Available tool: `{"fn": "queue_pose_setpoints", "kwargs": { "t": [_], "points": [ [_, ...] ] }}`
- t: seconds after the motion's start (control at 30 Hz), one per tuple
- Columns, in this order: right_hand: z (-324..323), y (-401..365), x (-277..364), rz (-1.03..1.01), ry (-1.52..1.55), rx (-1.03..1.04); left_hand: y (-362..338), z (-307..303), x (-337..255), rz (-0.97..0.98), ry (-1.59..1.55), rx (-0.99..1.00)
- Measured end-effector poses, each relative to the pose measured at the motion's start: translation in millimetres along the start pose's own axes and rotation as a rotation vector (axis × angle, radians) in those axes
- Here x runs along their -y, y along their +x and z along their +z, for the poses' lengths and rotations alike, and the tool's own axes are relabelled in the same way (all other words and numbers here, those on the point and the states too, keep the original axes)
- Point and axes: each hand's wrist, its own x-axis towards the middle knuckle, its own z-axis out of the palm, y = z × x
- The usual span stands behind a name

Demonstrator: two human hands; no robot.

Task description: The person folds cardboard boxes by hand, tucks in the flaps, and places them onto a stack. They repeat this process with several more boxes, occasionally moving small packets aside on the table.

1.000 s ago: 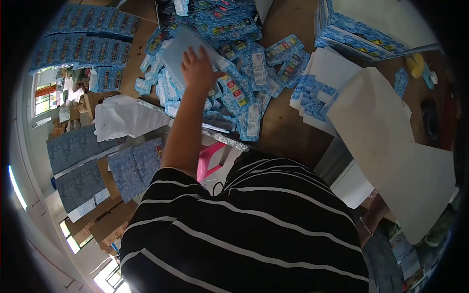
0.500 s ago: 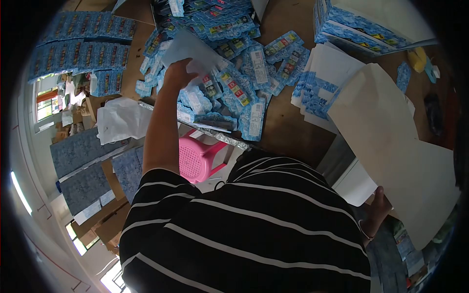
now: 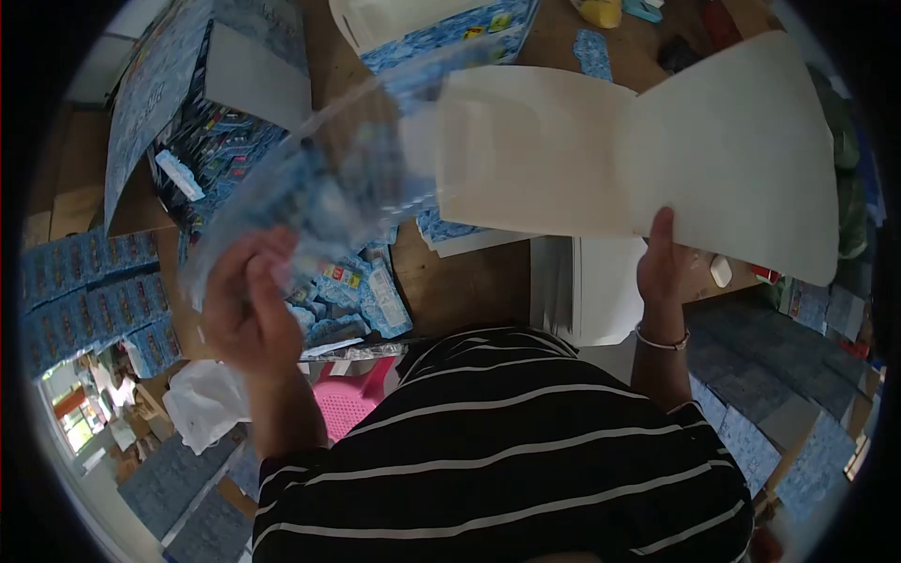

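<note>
My left hand (image 3: 249, 305) is closed on a clear plastic sheet (image 3: 328, 178), blurred by motion. The sheet stretches up and rightward across the view, its far end overlapping the left panel of a large white cardboard piece (image 3: 732, 155). That cardboard has two broad panels meeting at a fold, plain side facing me. My right hand (image 3: 660, 267) grips its lower edge near the fold, thumb in front and the other fingers hidden behind. Under the plastic, blue printed card packs (image 3: 380, 296) lie in a loose heap on the table, partly hidden.
An open carton (image 3: 258, 80) full of blue packs stands at the upper left. A white-and-blue box (image 3: 450, 38) is at the back. Rows of packs (image 3: 94, 291) lie far left, near a white plastic bag (image 3: 206, 403). A pink stool (image 3: 352, 408) sits below the table edge.
The view has swung right. My left hand has lifted the plastic sheet off the heap of packs toward the cardboard. My right hand has raised the cardboard in front of me.
</note>
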Motion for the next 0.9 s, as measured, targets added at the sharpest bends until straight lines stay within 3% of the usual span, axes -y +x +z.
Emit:
{"fn": "queue_pose_setpoints", "kwargs": {
  "t": [0.1, 0.2, 0.27, 0.3, 0.37, 0.4, 0.47, 0.5, 0.57, 0.6, 0.67, 0.7, 0.77, 0.83, 0.9],
  "points": [
    [11, 1, -3, 0.065, -0.013, 0.046, 14, 75, -11, -0.189, -0.277, 0.073],
    [13, 2, -10, 0.159, 0.097, 0.105, 31, 118, 4, -0.264, -0.213, 0.232],
    [13, 3, -7, 0.132, 0.082, 0.106, 37, 134, 14, -0.513, -0.279, 0.513],
    [13, 5, -5, 0.104, 0.067, 0.119, 38, 143, 21, -0.506, -0.279, 0.519],
    [19, 7, 0, 0.042, 0.038, 0.1, 38, 161, 34, -0.766, -0.397, 0.638],
    [20, 8, 2, -0.017, 0.008, 0.093, 36, 168, 38, -0.759, -0.394, 0.644],
    [17, 8, 1, 0.075, -0.026, 0.131, 33, 179, 36, -0.481, 0.321, 0.707],
    [17, 9, 1, 0.166, -0.062, 0.178, 33, 178, 32, -0.48, 0.322, 0.707],
    [19, 9, 3, 0.166, -0.062, 0.166, 29, 169, 22, -0.186, 0.284, 0.375],
    [20, 9, 3, 0.163, -0.066, 0.153, 32, 163, 20, -0.191, 0.286, 0.378],
    [19, 8, 1, 0.177, -0.043, 0.183, 37, 146, 24, 0.298, 0.517, 0.288],
    [19, 9, 0, 0.186, -0.017, 0.207, 35, 140, 32, 0.293, 0.519, 0.289],
    [17, 3, -13, 0.158, -0.044, 0.225, 18, 130, 61, -0.124, 0.34, 0.237],
    [16, -1, -27, 0.097, -0.071, 0.235, -10, 128, 102, -0.609, -0.148, 0.413],
    [13, -8, -35, 0.307, -0.075, 0.243, -12, 128, 65, -1.036, -0.476, 0.532]
  ]
}}
